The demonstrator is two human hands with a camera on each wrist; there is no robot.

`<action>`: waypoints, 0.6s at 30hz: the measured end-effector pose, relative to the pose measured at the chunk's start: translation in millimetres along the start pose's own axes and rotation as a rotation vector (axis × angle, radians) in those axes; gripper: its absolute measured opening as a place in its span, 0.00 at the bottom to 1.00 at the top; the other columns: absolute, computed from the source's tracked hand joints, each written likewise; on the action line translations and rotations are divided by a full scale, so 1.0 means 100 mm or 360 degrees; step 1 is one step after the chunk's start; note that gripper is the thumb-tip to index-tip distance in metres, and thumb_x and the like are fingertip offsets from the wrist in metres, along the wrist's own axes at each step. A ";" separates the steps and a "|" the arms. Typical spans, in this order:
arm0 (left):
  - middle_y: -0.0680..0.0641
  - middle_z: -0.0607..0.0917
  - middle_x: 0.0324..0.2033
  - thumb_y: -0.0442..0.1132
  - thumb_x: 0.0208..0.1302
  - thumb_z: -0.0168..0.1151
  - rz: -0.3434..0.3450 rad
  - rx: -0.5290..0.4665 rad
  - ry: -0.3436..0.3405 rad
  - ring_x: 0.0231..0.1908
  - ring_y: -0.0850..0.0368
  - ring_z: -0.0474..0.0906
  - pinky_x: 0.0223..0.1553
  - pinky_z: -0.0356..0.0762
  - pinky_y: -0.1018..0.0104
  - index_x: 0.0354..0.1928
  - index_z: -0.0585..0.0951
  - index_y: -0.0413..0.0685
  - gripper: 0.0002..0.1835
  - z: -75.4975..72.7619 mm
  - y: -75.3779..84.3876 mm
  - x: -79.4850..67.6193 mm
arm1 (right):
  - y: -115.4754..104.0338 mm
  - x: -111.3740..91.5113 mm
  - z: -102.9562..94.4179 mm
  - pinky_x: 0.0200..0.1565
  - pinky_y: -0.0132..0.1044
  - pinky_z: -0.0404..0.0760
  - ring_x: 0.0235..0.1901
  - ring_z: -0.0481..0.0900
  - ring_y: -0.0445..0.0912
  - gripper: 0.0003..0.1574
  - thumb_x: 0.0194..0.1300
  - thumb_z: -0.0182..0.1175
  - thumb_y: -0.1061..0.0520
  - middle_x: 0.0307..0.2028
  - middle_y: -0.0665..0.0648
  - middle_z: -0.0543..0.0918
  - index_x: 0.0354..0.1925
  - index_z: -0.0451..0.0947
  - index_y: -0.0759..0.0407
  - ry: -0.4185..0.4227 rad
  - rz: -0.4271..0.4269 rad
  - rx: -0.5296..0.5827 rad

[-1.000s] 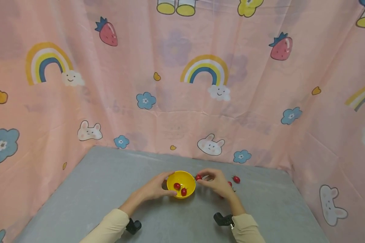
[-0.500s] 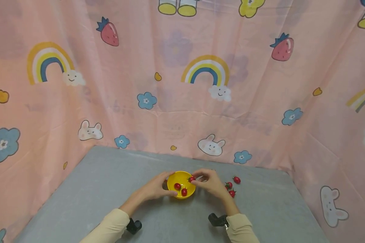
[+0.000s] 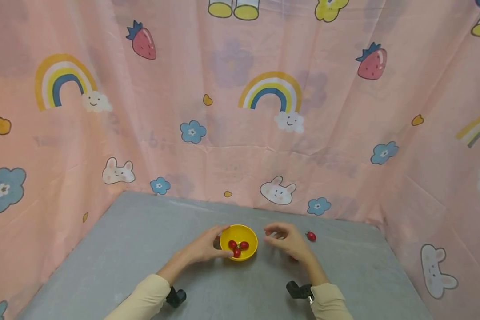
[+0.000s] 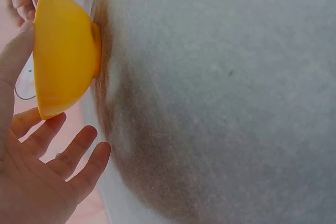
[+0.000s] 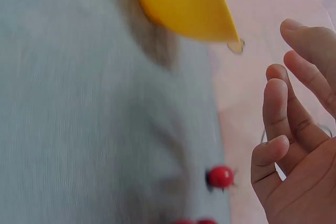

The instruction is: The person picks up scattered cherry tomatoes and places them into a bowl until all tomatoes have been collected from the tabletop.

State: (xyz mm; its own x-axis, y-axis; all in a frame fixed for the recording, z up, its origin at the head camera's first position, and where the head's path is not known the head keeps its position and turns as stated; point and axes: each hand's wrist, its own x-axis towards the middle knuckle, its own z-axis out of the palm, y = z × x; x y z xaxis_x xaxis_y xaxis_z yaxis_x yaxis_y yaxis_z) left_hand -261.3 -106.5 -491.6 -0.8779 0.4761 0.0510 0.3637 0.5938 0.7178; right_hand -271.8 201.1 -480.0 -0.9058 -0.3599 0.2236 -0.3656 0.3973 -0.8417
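Left hand point(image 3: 204, 246) holds yellow bowl point(image 3: 239, 231) by rim, thumb near side, fingers far side; grip wide enough to span bowl's left side, probably for steadying it upright on table point(image 3: 176, 222); three red tomatoes point(image 3: 244, 246) bunched in bowl bottom, likely owing to sloping wall; right hand point(image 3: 289, 242) just beside bowl, grip loose, moderately wide, holding nothing; loose tomato point(image 3: 311, 236) farther right on table; more tomatoes point(image 5: 184, 222) cut off in right wrist view.

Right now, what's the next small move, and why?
Probably reach the right hand toward the loose tomato to its right: that hand holds nothing, three tomatoes lie in the yellow bowl, and the left hand holds the bowl.
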 end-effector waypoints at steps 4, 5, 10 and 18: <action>0.40 0.72 0.67 0.54 0.61 0.75 -0.0015 0.0014 -0.0001 0.59 0.43 0.74 0.63 0.71 0.45 0.74 0.66 0.41 0.46 0.00 0.00 0.01 | 0.05 -0.08 -0.15 0.41 0.36 0.83 0.38 0.81 0.56 0.15 0.63 0.72 0.62 0.46 0.65 0.85 0.49 0.85 0.63 0.0052 0.0011 -0.0038; 0.40 0.72 0.67 0.55 0.61 0.74 -0.0020 0.0018 -0.0002 0.59 0.43 0.74 0.63 0.70 0.45 0.74 0.66 0.42 0.46 0.00 0.00 0.01 | 0.06 -0.11 -0.19 0.40 0.35 0.83 0.38 0.81 0.56 0.16 0.63 0.73 0.61 0.46 0.66 0.85 0.48 0.85 0.64 0.0063 0.0010 -0.0047; 0.40 0.73 0.67 0.54 0.60 0.75 -0.0032 0.0017 -0.0006 0.59 0.43 0.73 0.63 0.70 0.45 0.74 0.67 0.41 0.46 -0.01 0.01 0.01 | 0.14 -0.23 -0.35 0.34 0.35 0.84 0.33 0.82 0.54 0.17 0.63 0.72 0.60 0.44 0.69 0.84 0.48 0.83 0.67 0.0088 -0.0084 -0.0036; 0.40 0.74 0.65 0.54 0.60 0.75 -0.0017 0.0004 -0.0007 0.58 0.44 0.74 0.63 0.71 0.46 0.74 0.67 0.40 0.46 -0.01 0.00 0.01 | 0.31 -0.42 -0.52 0.34 0.36 0.83 0.35 0.82 0.50 0.17 0.64 0.70 0.64 0.42 0.67 0.84 0.50 0.81 0.72 0.0120 -0.0109 -0.0040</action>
State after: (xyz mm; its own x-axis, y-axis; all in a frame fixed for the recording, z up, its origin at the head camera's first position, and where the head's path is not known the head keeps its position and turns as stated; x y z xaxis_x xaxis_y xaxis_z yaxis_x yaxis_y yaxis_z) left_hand -261.9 -106.4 -490.7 -0.8806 0.4722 0.0403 0.3547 0.6004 0.7167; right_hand -255.8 273.0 -489.7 -0.8918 -0.3225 0.3173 -0.4315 0.3953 -0.8109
